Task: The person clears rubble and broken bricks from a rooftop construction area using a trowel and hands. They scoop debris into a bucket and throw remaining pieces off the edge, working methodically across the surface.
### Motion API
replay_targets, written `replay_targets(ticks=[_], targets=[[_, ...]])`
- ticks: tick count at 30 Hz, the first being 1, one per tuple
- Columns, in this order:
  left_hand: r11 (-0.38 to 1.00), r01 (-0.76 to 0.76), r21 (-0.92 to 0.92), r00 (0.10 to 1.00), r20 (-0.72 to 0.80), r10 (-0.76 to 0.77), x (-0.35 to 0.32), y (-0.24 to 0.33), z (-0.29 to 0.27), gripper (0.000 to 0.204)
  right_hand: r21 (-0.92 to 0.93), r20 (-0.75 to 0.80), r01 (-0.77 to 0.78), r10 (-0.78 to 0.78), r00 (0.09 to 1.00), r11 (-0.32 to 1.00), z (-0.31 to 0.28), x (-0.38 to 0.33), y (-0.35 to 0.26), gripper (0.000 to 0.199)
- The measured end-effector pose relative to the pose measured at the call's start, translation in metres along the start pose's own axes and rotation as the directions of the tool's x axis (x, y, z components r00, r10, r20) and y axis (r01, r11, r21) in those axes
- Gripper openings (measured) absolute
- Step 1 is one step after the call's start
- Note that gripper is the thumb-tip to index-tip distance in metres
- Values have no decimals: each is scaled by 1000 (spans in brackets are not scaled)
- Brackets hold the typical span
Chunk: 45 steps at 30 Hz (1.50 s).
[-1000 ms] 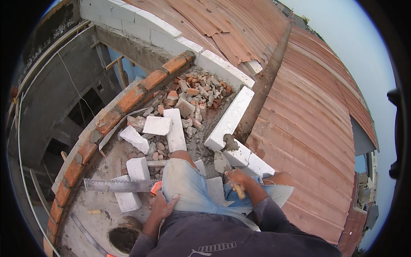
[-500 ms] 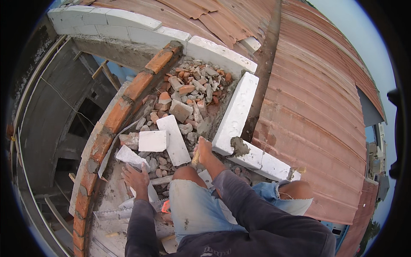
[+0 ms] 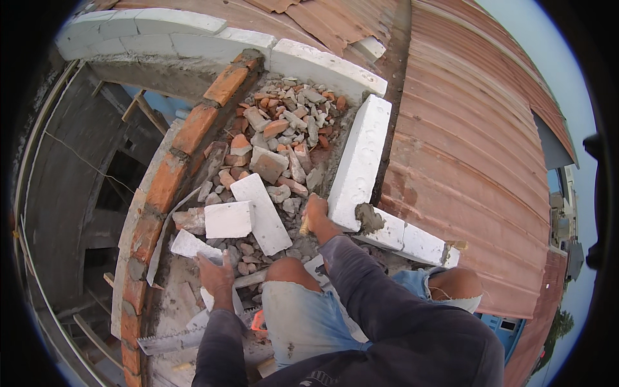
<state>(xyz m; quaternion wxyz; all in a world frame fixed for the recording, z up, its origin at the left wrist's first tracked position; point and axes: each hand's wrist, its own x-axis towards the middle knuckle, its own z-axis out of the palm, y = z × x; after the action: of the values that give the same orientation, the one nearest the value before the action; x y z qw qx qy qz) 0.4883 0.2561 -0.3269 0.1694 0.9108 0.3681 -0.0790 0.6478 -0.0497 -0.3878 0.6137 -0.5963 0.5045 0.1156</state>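
At near left, a toothed saw (image 3: 171, 342) could nick the left forearm (image 3: 219, 345) if the arm drops. Farther, a white block fragment (image 3: 192, 244) might tip if pressed off-centre; the left hand (image 3: 216, 277), fingers spread, is at its near edge. Well apart, the right hand (image 3: 316, 216) wraps a wooden handle (image 3: 304, 226). Pale print (image 3: 320, 377) on the dark shirt (image 3: 419, 342) is cut off, unreadable.

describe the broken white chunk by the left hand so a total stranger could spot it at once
Start from the curved row of orange bricks on the left and the rubble heap just right of it. At the heap's near end, right by the left hand, lies the white chunk. Unlike the two rectangular white blocks to its right, it has an uneven, broken outline.
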Motion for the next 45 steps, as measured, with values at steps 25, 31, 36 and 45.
replay_targets(ticks=[25,31,36,45], targets=[[999,3,-49,1000,-20,-4,12,-9,11,98,-646,-231,-6,-188,955,764,44,70,-61,42],[998,28,-63,999,-18,-29,11,-9,15,99,-538,-310,86,-292,905,839,46,35,-54,39],[996,39,-79,999,-17,-40,12,-6,11,99,-135,-117,136,-152,981,981,33,56,-81,35],[997,22,-76,1000,-17,-23,11,-5,9,98,-17,-31,-2,2,1000,1000,13,129,-142,17]])
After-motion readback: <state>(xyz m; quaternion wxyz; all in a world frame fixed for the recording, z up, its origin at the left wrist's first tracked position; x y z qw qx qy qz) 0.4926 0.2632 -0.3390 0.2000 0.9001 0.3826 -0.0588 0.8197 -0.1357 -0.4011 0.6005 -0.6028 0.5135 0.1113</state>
